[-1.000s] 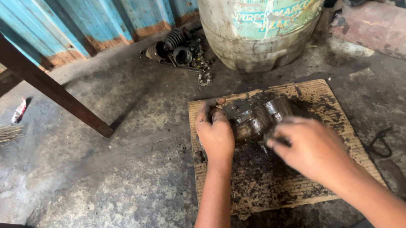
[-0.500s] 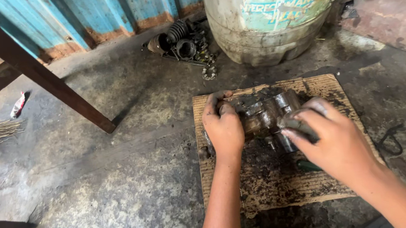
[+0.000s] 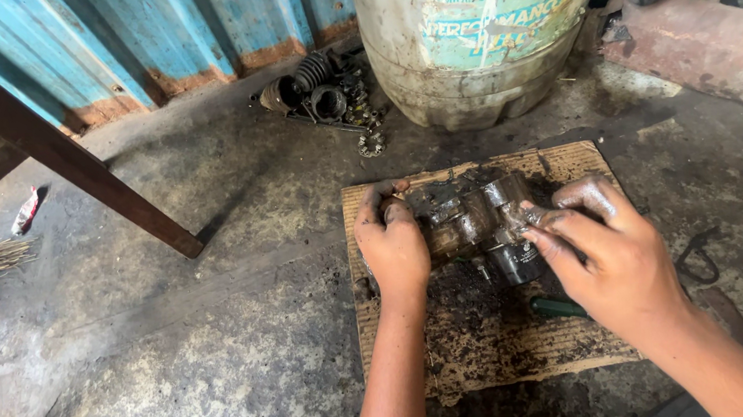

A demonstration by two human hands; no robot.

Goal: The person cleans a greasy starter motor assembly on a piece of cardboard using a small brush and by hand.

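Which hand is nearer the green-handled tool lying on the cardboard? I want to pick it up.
Right. The right hand hovers directly over the green-handled tool; the left hand grips the greasy metal part, further left.
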